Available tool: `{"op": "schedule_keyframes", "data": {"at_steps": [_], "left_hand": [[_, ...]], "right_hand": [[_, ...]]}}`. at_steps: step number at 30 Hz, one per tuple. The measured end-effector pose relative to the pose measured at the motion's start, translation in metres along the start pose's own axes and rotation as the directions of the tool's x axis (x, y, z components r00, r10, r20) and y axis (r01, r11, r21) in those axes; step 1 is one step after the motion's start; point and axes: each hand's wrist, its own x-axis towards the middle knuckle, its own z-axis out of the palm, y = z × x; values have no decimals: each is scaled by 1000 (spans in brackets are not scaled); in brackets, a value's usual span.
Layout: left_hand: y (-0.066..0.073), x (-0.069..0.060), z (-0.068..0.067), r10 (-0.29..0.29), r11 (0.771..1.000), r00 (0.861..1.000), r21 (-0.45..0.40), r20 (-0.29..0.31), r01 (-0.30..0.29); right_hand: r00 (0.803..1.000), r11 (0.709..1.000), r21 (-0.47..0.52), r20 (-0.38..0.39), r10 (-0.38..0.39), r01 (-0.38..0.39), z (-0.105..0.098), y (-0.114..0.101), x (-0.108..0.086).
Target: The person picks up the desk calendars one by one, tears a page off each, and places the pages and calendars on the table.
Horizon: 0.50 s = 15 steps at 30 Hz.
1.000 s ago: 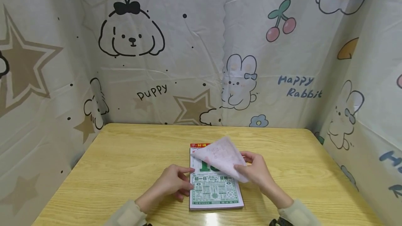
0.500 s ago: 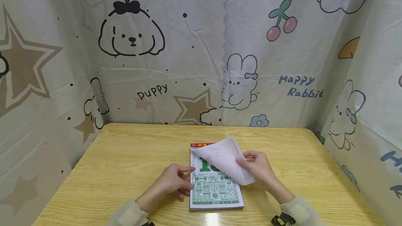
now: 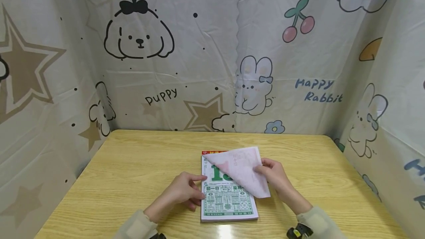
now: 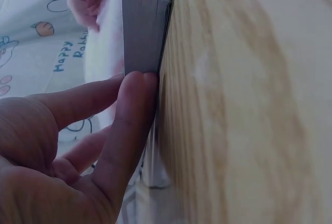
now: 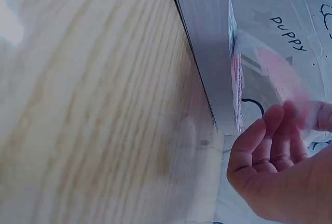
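Note:
A tear-off calendar [image 3: 229,204] with green print lies on the table, a red strip along its top edge. Its top page [image 3: 244,165] is lifted at the lower right and folded diagonally, pale pinkish back showing, still meeting the pad near the upper left. My right hand [image 3: 275,174] pinches that page by its right edge between thumb and fingers; in the right wrist view the page [image 5: 277,71] arches up from the thick pad. At the pad's left side rests my left hand [image 3: 182,191], fairly straight fingers [image 4: 136,99] pressing its edge in the left wrist view.
The pale wooden table [image 3: 146,158] extends around the calendar on all sides. A cloth curtain [image 3: 199,65] with cartoon prints hangs behind it and along both sides. A dark band [image 3: 300,231] circles the right wrist.
My right hand has drawn the page slightly rightward, so its raised corner has shifted right and it lies flatter. My left hand has stayed at the pad's left edge.

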Motion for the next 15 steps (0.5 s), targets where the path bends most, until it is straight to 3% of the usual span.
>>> {"op": "schedule_keyframes", "data": {"at_steps": [15], "left_hand": [[-2, 2, -1, -6, 1000, 1000, -16, 1, 6]], "right_hand": [[1000, 999, 45, -5, -10, 10, 0, 6, 5]]}}
